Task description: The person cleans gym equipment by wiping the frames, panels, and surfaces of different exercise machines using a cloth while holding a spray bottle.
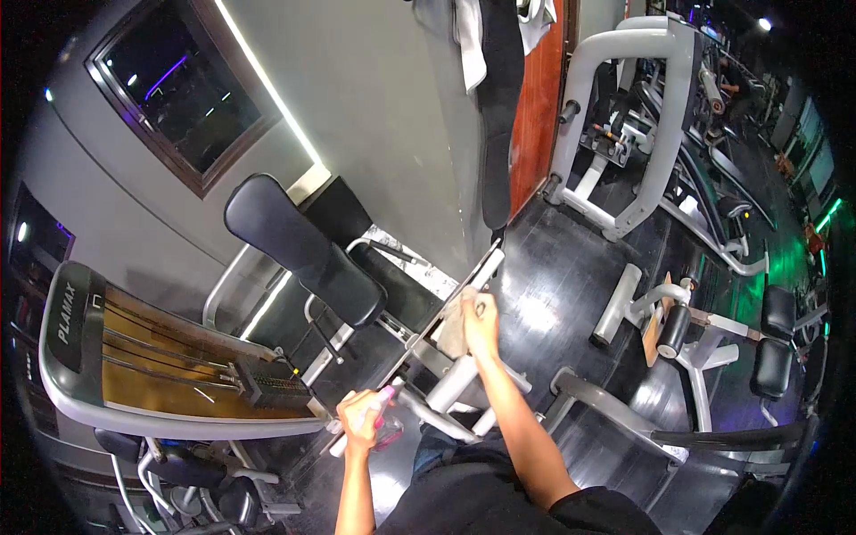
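Left hand (359, 419) grips a partly hidden spray bottle (390, 432); right hand (481, 328) clutches a cloth (452, 333).

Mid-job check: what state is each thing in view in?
Left grip: closed around spray bottle
Right grip: closed on cloth
Spray bottle: held; fill level unclear
Cloth: bunched
Wall light strip: lit
Green light: lit
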The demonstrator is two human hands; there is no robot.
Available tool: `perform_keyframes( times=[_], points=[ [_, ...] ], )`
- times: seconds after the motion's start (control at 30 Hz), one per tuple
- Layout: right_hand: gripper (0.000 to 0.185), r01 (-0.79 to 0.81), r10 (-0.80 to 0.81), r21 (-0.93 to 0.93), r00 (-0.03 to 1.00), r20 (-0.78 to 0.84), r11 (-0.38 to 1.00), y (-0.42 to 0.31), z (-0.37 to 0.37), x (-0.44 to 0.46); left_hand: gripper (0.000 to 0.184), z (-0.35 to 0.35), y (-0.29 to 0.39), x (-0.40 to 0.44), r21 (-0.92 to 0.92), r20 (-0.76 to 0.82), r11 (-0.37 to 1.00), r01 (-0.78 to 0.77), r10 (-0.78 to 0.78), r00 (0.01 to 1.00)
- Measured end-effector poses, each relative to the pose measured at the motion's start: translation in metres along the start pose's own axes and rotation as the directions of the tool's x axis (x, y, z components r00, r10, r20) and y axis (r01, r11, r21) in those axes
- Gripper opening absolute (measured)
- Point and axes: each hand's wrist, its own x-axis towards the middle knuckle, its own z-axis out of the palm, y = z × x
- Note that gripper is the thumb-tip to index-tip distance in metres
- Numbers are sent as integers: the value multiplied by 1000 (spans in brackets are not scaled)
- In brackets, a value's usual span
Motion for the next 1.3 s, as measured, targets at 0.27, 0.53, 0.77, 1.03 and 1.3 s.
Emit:
perform_keyframes(
  times=[0.27, 0.53, 0.77, 1.03, 1.3],
  points=[
    [24, 84, -87, -76, 995, -42, 994, 0, 5, -2, 37, 26, 11, 39, -31, -10, 999, -44, 44, 999],
    [32, 100, -75, -137, 981, 181, 985, -12, -4, -30, 53, 55, 20, 88, -213, 15, 977, 10, -7, 1000],
    [39, 24, 2, -270, 995, 96, 963, -24, -24, 32, 31, 82, 22, 111, -173, 133, 983, 62, -39, 990],
    [42, 8, 43, -445, 994, 105, 895, -44, -39, 72, 42, 83, 28, 116, 38, 187, 999, 5, -12, 982],
    [40, 43, 24, -537, 993, 117, 843, -67, -53, 97, 39, 83, 38, 120, 58, 178, 998, 29, -39, 983]
  ],
)
